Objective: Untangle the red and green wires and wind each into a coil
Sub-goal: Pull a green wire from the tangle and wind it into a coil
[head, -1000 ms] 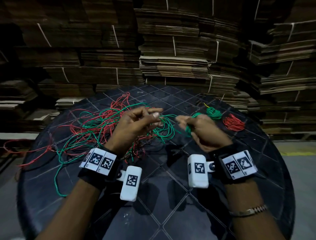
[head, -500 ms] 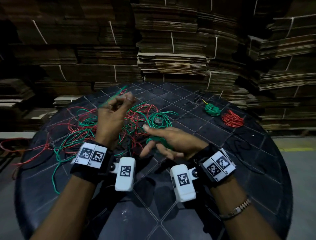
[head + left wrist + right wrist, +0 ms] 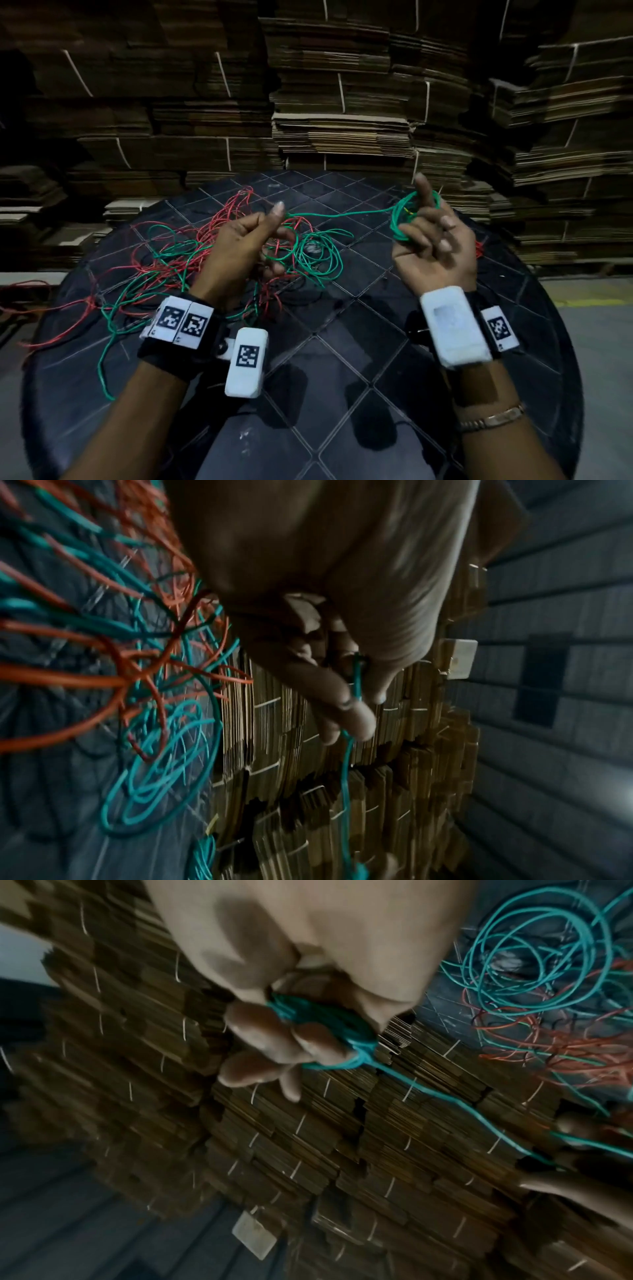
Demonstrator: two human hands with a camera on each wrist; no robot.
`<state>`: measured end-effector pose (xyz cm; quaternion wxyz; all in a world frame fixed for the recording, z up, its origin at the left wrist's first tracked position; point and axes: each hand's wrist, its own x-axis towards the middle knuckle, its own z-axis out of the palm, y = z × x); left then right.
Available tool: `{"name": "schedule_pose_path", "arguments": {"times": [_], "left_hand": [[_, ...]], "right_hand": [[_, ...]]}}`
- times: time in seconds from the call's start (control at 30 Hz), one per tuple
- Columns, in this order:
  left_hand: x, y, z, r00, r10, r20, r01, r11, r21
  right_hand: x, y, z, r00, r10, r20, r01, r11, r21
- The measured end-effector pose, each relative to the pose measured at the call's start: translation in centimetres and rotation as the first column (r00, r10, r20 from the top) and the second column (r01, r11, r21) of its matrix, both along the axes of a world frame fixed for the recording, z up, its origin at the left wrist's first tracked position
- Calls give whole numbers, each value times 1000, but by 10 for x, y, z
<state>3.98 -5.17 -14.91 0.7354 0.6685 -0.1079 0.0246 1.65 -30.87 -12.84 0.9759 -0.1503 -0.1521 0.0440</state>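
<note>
Fingers (image 3: 274, 1042) of the right hand (image 3: 435, 246) are curled around a small green coil (image 3: 406, 219), loops wrapped over them while the index finger sticks up through the middle. From that bundle a single green wire (image 3: 342, 215) runs fairly taut across to the left hand (image 3: 239, 246), which pinches it between thumb and fingertip; the left wrist view shows the strand slipping out between those pads. Below and behind the left hand sits the rest of the mess: the red wire (image 3: 219, 222) and more green loops tangled together on the dark round table (image 3: 342, 342), with a few strands hanging off the left edge. My guess is this stuff is light, thin and springy, so loops will want to pop open the second the grip loosens, and the plastic coating probably slides easily through fingers. Best place to hold, I'd say, is right where the coil crosses the fingers, pinched with the thumb, while the other hand feeds the free strand close to the bundle rather than way back in the tangle. Yanking hard could tighten knots where red crosses green. Stacks of flattened cardboard (image 3: 342, 130) fill the background.
</note>
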Motion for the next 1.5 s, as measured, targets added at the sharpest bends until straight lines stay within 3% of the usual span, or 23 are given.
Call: {"name": "schedule_pose_path", "arguments": {"times": [0.1, 0.2, 0.33, 0.43, 0.53, 0.57, 0.63, 0.67, 0.7, 0.83, 0.87, 0.9, 0.97, 1.0, 1.2, 1.27, 1.37, 1.5], "left_hand": [[2, -2, -4, 998, -43, 45, 45, 998, -42], [1, -2, -8, 995, -68, 77, 65, 997, 34], [-3, -1, -6, 991, -100, 89, 96, 994, 44], [-9, -5, 2, 991, -117, 60, 121, 990, -67], [-11, -8, 5, 989, -148, 15, 149, 983, -108], [-12, -9, 5, 988, -154, 0, 153, 981, -117], [-13, -10, 5, 987, -157, -31, 151, 978, -145], [-14, -11, 6, 987, -153, -42, 145, 977, -155], [-14, -11, 6, 988, -148, -49, 138, 976, -168], [-13, -11, 5, 991, -133, -20, 125, 966, -227], [-12, -11, 6, 994, -113, -8, 108, 967, -230], [-12, -12, 6, 996, -86, 7, 85, 966, -243], [-10, -12, 7, 999, -20, 41, 31, 959, -280], [-8, -11, 7, 998, 15, 57, 2, 958, -286], [0, -9, 1, 980, 98, 175, -41, 952, -304], [1, -10, -1, 977, 91, 191, -34, 959, -281], [4, -9, -5, 978, 77, 193, -36, 977, -211], [2, -9, -9, 983, -12, 182, 20, 999, -41]], "right_hand": [[2, -7, -5, 987, -111, -115, 127, 982, 142], [3, -9, -2, 976, -183, -117, 199, 969, 148], [6, -3, 2, 967, -224, -121, 228, 973, 20], [14, 11, -3, 916, -372, -153, 329, 911, -247], [19, 31, -10, 840, -538, -67, 394, 690, -607], [22, 35, -14, 842, -540, -4, 364, 573, -734], [24, 40, -21, 864, -482, 143, 285, 235, -929], [23, 41, -23, 876, -434, 212, 274, 86, -958], [20, 43, -25, 881, -396, 257, 275, -12, -961], [7, 55, -23, 906, -260, 334, 272, -246, -930], [5, 58, -23, 923, -218, 318, 263, -248, -932], [2, 60, -21, 944, -174, 280, 245, -199, -949], [-3, 63, -17, 985, -49, 168, 168, -4, -986], [-6, 63, -14, 991, 22, 133, 132, 53, -990], [-18, 69, -14, 970, 244, -8, -22, 57, -998], [-17, 71, -14, 957, 287, -29, -67, 123, -990], [-18, 68, -8, 936, 348, -52, -169, 317, -933], [-18, 60, -2, 965, 262, 30, -162, 679, -716]]}}
